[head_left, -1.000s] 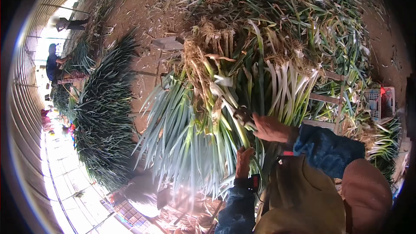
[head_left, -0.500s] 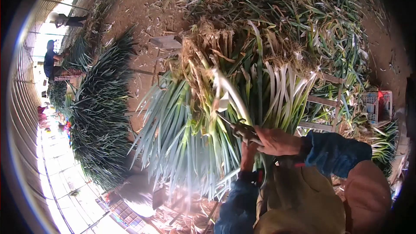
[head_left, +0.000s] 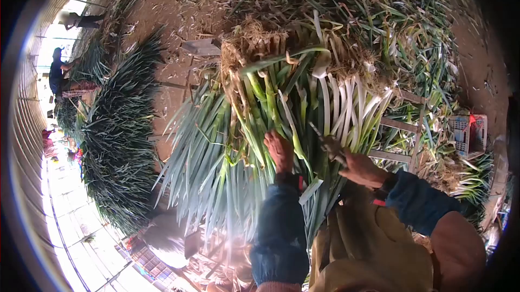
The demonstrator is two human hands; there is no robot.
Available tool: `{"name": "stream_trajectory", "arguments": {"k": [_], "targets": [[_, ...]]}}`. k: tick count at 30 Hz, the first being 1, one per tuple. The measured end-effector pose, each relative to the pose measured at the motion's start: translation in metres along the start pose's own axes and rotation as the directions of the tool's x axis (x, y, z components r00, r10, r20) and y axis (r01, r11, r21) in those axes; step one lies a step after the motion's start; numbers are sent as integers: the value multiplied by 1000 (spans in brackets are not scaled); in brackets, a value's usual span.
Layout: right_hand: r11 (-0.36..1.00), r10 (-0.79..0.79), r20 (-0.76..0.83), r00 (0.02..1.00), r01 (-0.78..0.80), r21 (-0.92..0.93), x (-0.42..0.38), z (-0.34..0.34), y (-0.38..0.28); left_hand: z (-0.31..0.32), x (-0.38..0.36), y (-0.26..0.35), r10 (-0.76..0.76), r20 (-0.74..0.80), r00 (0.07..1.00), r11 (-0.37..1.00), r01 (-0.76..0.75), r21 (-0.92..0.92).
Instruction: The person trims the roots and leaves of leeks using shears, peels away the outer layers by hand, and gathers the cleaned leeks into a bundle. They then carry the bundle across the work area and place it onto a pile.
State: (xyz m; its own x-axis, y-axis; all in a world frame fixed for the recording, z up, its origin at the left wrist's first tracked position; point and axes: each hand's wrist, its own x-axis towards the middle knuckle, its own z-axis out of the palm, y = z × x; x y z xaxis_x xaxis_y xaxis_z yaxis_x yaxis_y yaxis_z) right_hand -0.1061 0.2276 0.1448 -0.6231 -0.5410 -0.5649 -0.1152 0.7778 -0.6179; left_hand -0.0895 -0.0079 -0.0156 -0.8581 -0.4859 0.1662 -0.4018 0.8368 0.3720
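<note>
Green onions with long blue-green leaves (head_left: 200, 140) lie in a heap on a slatted stand before me. My left hand (head_left: 280, 152) rests low over their leaves and stems, fingers slightly bent, with no stalk clearly in its hold. Further right, my right hand (head_left: 364, 169) is wrapped round a metal air blow gun (head_left: 335, 150), whose thin nozzle points up and left over the heap. White peeled stalks (head_left: 346, 100) lie side by side beyond the gun, roots (head_left: 363, 70) facing away from me. Dry, rooty unpeeled ends (head_left: 252, 40) are to their left.
Stripped leaves (head_left: 395, 16) cover the ground beyond the stand. A white crate (head_left: 460, 132) stands at right, near more onions (head_left: 474, 181). Another long onion heap (head_left: 119, 140) lies at left, with a person in dark clothes (head_left: 58, 73) behind it. Wooden slats (head_left: 398, 124) stick out at right.
My left hand has come away from the right hand, moving up and left onto the onions. The right hand and air blow gun have shifted right. The pale stalk before them has left that spot.
</note>
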Motion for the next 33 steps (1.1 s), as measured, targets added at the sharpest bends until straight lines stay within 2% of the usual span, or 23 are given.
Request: {"name": "stream_trajectory", "arguments": {"k": [2, 5, 6, 9, 10, 11, 13, 14, 15, 17, 18, 19, 20, 23, 24, 27, 28, 31, 32, 33], "targets": [[997, -66, -36, 997, 67, 24, 5, 10, -6, 22, 1, -6, 86, -113, 990, 976, -62, 207], [997, -67, 15, 998, 67, 26, 9, 9, -24, 30, 0, 7, -89, -70, 994, 924, 109, 366], [989, -146, -31, 989, 146, 30, 7, 13, -24, 31, 2, 13, -194, -62, 979, 912, 203, 356], [983, -180, 8, 984, 179, 48, -2, 6, -29, 56, 7, -13, -219, 179, 959, 940, 159, 301], [988, -134, 20, 991, 133, 73, -2, 6, -29, 44, 13, -11, -248, 255, 935, 956, 194, 220], [985, -170, 4, 985, 170, 35, -4, 8, -28, 33, 17, -9, -268, 330, 905, 962, 232, 146], [972, -235, -28, 971, 235, -34, -10, 14, -26, 18, 13, -6, -373, 373, 849, 926, 368, 86], [911, -345, 76, 936, 353, -214, -12, 12, -26, 9, 8, -2, -418, 401, 815, 900, 433, 57], [802, -425, 197, 883, 469, -370, -14, 8, -28, -2, 1, 2, -407, 440, 801, 903, 426, 60], [829, -415, 173, 893, 450, -332, -7, 8, -28, -26, -17, 5, -388, 507, 770, 908, 413, 68], [942, -309, 38, 950, 311, -127, 4, 14, -24, -30, -30, 2, -377, 552, 743, 910, 409, 71], [980, -165, -67, 984, 172, 104, 12, 15, -23, -31, -44, -3, -366, 596, 715, 911, 405, 73], [988, -79, -77, 994, 89, 129, 18, 8, -28, -34, -55, -4, -402, 632, 662, 895, 429, 120], [985, -169, -165, 972, 173, 6, 10, 9, -29, -54, -82, -2, -404, 703, 586, 822, 569, -2], [992, -122, -1, 993, 122, 37, -1, 4, -32, -61, -89, 4, -430, 691, 581, 786, 617, -30], [986, -155, -30, 987, 157, 54, -22, 9, -34, -57, -125, -10, -378, 723, 578, 695, 693, -190], [987, -151, -72, 986, 154, 44, -17, 21, -26, -66, -127, -5, -394, 793, 464, 589, 790, -169], [972, -234, -190, 953, 233, -31, 28, 45, -8, -86, -136, 8, -333, 827, 452, 419, 857, -300], [949, -303, -257, 918, 265, -173, 40, 43, -10, -97, -133, 15, -303, 823, 481, 446, 834, -324], [939, -319, -282, 905, 261, -224, 51, 41, -11, -107, -128, 22, -272, 816, 510, 473, 810, -348]]}}
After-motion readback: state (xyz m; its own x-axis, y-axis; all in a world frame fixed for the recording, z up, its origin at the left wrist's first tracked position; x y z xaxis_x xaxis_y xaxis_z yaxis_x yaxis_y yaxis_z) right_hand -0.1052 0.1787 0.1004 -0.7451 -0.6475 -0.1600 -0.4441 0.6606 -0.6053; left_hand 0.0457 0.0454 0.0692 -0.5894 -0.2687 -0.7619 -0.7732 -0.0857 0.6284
